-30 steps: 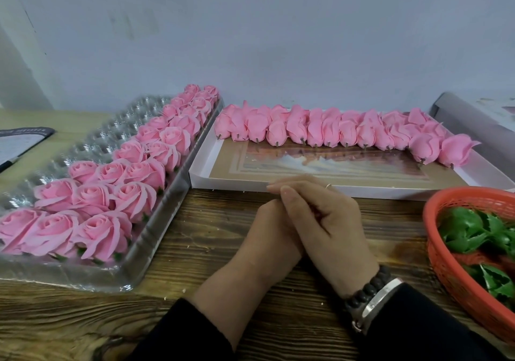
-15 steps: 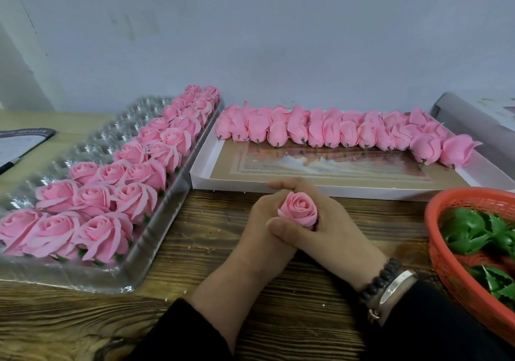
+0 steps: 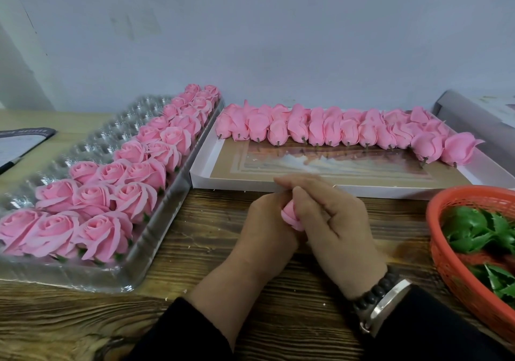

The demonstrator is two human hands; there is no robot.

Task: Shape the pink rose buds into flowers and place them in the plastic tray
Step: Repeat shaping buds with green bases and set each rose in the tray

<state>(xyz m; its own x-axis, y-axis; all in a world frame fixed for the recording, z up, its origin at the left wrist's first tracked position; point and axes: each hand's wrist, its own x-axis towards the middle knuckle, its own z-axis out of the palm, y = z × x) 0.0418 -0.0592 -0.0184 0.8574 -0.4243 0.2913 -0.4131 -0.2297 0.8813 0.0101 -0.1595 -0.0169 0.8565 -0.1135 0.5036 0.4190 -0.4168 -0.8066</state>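
A pink rose bud (image 3: 289, 217) sits between both hands over the wooden table, mostly hidden. My left hand (image 3: 264, 226) cups it from the left, and my right hand (image 3: 331, 221) wraps over it with thumb and fingers curled round it. The clear plastic tray (image 3: 167, 221) on the left holds several shaped pink roses (image 3: 103, 229) in rows along its right side. A row of unshaped pink buds (image 3: 334, 130) lies along the far edge of a shallow white box (image 3: 211, 165).
An orange mesh basket (image 3: 443, 252) with green plastic leaves (image 3: 473, 229) stands at the right edge. A dark-edged card (image 3: 22, 143) lies far left. A grey roll (image 3: 473, 115) rests at the back right. The wall is close behind.
Half a second ago the rose's top showed between my hands. My right thumb and fingers have closed over it, so only its side shows.
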